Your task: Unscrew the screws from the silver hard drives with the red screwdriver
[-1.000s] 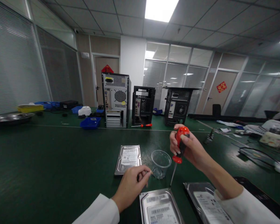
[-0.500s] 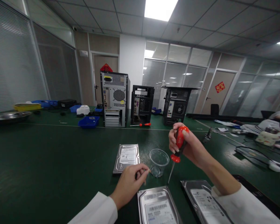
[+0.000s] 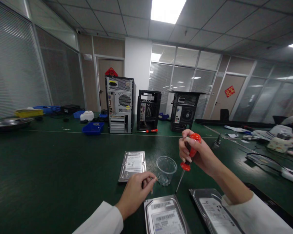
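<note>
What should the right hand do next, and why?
I'd probably straighten the red screwdriver above the nearest hard drive: the right hand holds it tilted, tip at the drive's far right corner, and whether it is seated is too small to tell.

screwdriver [image 3: 185, 166] at hard drive [image 3: 164, 213] corner

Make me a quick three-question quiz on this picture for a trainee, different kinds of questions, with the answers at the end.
1. Where is the tip of the held screwdriver?
a) inside the clear cup
b) at a corner of a hard drive
c) in a blue tray

2. True or false: the left hand is the one gripping that screwdriver.

3. How many computer cases stand toward the back of the green table?

Key: 1. b. 2. False; the right hand grips it. 3. Three.
</note>
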A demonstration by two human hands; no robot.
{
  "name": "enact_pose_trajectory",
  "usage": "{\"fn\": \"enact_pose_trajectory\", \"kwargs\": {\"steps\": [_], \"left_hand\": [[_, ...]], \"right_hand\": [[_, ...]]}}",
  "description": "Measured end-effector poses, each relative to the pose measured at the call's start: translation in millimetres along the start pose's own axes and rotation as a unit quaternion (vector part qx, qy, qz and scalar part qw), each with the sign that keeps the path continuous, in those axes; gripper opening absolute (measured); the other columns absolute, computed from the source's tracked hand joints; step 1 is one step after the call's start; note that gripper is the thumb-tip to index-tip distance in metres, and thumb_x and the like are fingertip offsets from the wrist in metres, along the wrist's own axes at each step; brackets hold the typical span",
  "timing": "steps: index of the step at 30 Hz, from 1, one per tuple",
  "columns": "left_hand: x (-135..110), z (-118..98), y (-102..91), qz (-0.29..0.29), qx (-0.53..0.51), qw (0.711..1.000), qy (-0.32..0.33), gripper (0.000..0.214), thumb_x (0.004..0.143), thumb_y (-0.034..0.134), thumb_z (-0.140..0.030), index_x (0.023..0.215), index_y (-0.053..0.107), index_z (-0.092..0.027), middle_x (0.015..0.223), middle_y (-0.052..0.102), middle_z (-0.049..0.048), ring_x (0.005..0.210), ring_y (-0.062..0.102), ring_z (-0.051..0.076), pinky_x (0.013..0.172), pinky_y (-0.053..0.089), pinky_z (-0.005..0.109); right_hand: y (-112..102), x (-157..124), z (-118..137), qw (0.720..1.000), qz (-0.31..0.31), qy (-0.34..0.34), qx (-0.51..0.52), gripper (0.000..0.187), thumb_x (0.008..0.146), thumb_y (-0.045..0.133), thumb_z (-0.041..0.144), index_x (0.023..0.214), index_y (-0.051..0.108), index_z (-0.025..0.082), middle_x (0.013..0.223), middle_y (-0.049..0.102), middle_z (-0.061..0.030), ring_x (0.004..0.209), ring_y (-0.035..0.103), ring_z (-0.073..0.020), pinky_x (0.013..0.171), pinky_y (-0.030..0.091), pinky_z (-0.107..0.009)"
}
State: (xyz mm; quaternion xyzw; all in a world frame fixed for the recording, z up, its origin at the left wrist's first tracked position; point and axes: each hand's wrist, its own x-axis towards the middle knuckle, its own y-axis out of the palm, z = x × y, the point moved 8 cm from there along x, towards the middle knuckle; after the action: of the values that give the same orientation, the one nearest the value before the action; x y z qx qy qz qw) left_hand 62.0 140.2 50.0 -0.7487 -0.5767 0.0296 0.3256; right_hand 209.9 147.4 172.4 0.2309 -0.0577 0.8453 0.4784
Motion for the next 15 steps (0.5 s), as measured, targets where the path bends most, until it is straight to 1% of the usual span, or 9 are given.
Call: {"fn": "enact_pose_trajectory", "kwargs": {"steps": [2, 4, 6, 9, 10, 12, 14, 15], "left_hand": [[-0.2, -0.4, -0.1, 0.0, -0.001, 1.0, 0.0, 0.024, 0.089, 0.048, -0.03, 0.084, 0.066, -0.016, 0.06, 0.063, 0.0003, 0.057, 0.055, 0.014, 0.057, 0.037, 0.021], [-0.5, -0.7, -0.4, 0.0, -0.001, 1.0, -0.001, 0.024, 0.089, 0.048, -0.031, 0.084, 0.066, -0.016, 0.06, 0.063, 0.0004, 0.057, 0.055, 0.014, 0.057, 0.037, 0.021], [-0.7, -1.0, -0.5, 0.0, -0.002, 1.0, -0.002, 0.024, 0.089, 0.048, -0.031, 0.084, 0.067, -0.016, 0.061, 0.063, 0.0003, 0.057, 0.055, 0.014, 0.056, 0.037, 0.021], [-0.8, -1.2, -0.8, 0.001, -0.003, 1.0, 0.001, 0.024, 0.089, 0.048, -0.031, 0.084, 0.067, -0.016, 0.061, 0.063, 0.0004, 0.057, 0.054, 0.014, 0.056, 0.037, 0.021], [-0.8, -1.2, -0.9, 0.0, -0.003, 1.0, 0.002, 0.024, 0.089, 0.048, -0.03, 0.084, 0.066, -0.016, 0.061, 0.063, 0.0004, 0.057, 0.055, 0.014, 0.057, 0.037, 0.021], [-0.9, -1.1, -1.0, 0.0, -0.004, 1.0, 0.002, 0.024, 0.089, 0.048, -0.03, 0.084, 0.066, -0.015, 0.061, 0.063, 0.0004, 0.057, 0.055, 0.014, 0.057, 0.037, 0.021], [-1.0, -0.9, -0.9, 0.0, -0.004, 1.0, 0.002, 0.023, 0.089, 0.048, -0.03, 0.084, 0.066, -0.015, 0.061, 0.063, 0.0004, 0.058, 0.055, 0.014, 0.058, 0.038, 0.021], [-1.0, -0.8, -0.8, 0.0, -0.004, 1.0, 0.002, 0.023, 0.089, 0.049, -0.029, 0.084, 0.066, -0.016, 0.061, 0.063, 0.0003, 0.058, 0.055, 0.014, 0.058, 0.038, 0.021]], "right_hand": [[3.2, -0.4, 1.3, 1.0, 0.006, 0.007, 0.009, 0.027, 0.089, 0.042, 0.048, 0.097, 0.051, 0.023, 0.064, 0.049, 0.0029, 0.048, 0.044, -0.0104, 0.053, 0.043, -0.027], [5.8, -0.6, 0.7, 1.0, 0.013, 0.02, 0.016, 0.038, 0.092, 0.033, 0.05, 0.101, 0.054, 0.02, 0.07, 0.051, -0.0007, 0.055, 0.049, -0.0128, 0.057, 0.044, -0.03], [6.3, -0.3, -1.6, 0.999, 0.015, 0.032, 0.017, 0.036, 0.092, 0.035, 0.048, 0.099, 0.057, 0.019, 0.076, 0.053, -0.0024, 0.061, 0.052, -0.0139, 0.061, 0.046, -0.03], [1.3, 1.5, -4.7, 1.0, -0.006, 0.02, 0.014, 0.024, 0.087, 0.05, 0.044, 0.088, 0.055, 0.02, 0.081, 0.055, -0.001, 0.066, 0.055, -0.0136, 0.062, 0.048, -0.029], [-1.0, 2.3, -5.5, 1.0, -0.016, 0.011, 0.013, 0.02, 0.085, 0.055, 0.041, 0.085, 0.052, 0.021, 0.082, 0.056, 0.0001, 0.066, 0.056, -0.013, 0.061, 0.049, -0.028], [-4.7, 3.2, -6.8, 0.999, -0.034, -0.003, 0.01, 0.017, 0.084, 0.058, 0.034, 0.083, 0.046, 0.023, 0.076, 0.058, 0.0027, 0.057, 0.055, -0.0107, 0.054, 0.047, -0.024], [-5.9, 3.2, -7.5, 0.999, -0.042, -0.009, 0.007, 0.014, 0.086, 0.056, 0.03, 0.084, 0.043, 0.024, 0.062, 0.056, 0.0061, 0.042, 0.047, -0.008, 0.046, 0.043, -0.021], [-5.5, 3.0, -7.1, 0.999, -0.041, -0.01, 0.007, 0.012, 0.088, 0.053, 0.032, 0.085, 0.043, 0.025, 0.056, 0.053, 0.0072, 0.037, 0.043, -0.0073, 0.045, 0.042, -0.021]]}}
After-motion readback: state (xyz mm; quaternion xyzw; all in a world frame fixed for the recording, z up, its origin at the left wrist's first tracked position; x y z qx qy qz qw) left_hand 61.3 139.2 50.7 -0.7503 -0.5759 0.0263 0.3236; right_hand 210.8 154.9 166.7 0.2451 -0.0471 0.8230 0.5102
